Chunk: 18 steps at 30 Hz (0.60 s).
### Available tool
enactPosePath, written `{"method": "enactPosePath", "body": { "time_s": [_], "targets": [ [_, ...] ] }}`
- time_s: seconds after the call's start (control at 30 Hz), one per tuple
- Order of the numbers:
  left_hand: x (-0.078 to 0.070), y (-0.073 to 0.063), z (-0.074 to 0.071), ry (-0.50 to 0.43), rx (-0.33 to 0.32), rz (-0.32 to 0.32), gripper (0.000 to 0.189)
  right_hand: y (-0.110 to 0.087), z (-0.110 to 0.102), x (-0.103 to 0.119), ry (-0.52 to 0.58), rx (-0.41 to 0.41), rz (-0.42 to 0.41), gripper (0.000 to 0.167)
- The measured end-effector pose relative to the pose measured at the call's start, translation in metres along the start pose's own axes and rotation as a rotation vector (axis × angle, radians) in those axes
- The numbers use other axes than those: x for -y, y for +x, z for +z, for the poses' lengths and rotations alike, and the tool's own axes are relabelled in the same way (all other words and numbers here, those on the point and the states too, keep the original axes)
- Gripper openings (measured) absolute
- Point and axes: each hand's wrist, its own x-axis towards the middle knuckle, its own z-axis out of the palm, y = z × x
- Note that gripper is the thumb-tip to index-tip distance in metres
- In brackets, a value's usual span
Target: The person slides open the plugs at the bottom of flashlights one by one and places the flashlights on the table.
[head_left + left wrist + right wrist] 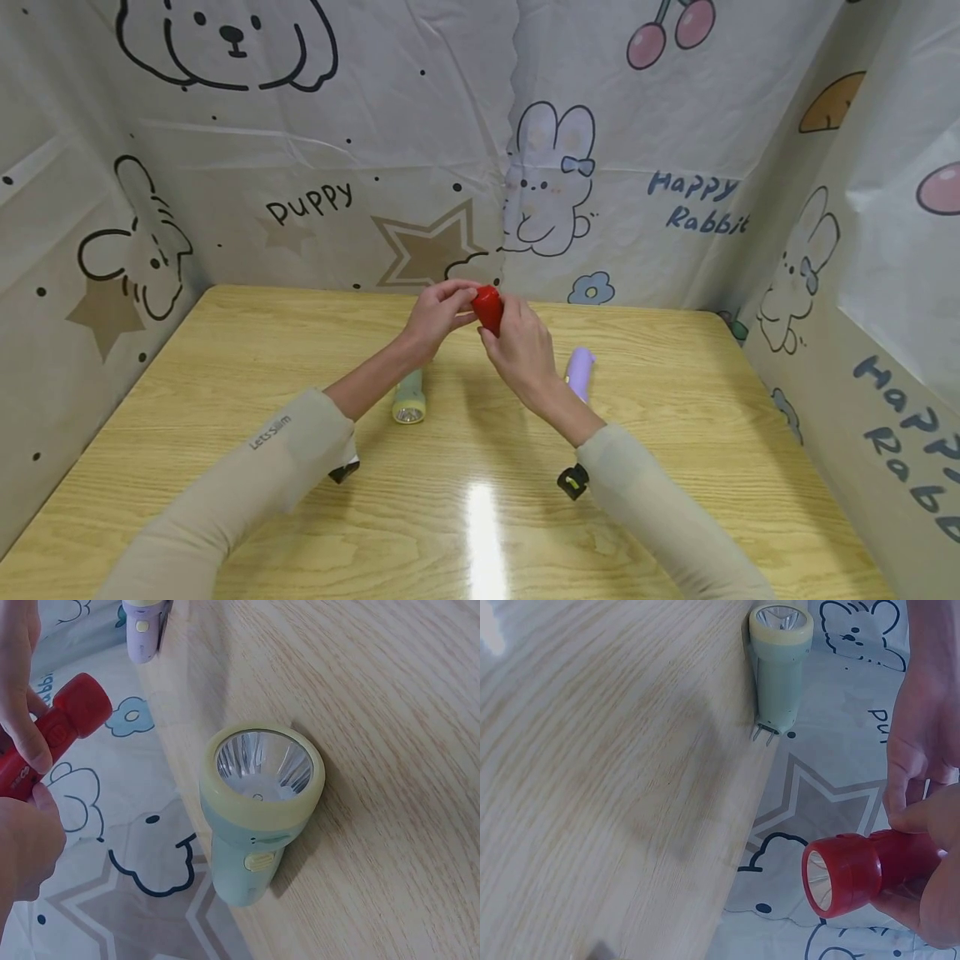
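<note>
A person handles a red flashlight [487,308], the right hand [522,346] gripping its body, the left hand [437,318] pinching it, the next move seemingly calling for steady two-handed control

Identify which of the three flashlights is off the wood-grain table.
The red plastic flashlight, held up between left hand and right hand; the pale-green, cream-rimmed flashlight and lavender flashlight lie on the table.

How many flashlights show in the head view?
3: a red flashlight held between the left hand and right hand; a green flashlight and, to its right, a purple flashlight, both on the table. Others could hide behind the arms.
</note>
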Motion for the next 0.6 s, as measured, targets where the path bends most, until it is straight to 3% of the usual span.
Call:
{"method": "enactPosePath", "body": {
  "time_s": [0.6],
  "targets": [
    [-0.0025,0.0001,-0.0012,-0.023,-0.019,-0.040,0.025,-0.0008,-0.0002,0.0035,0.003,0.017,0.003,0.044]
  ]
}}
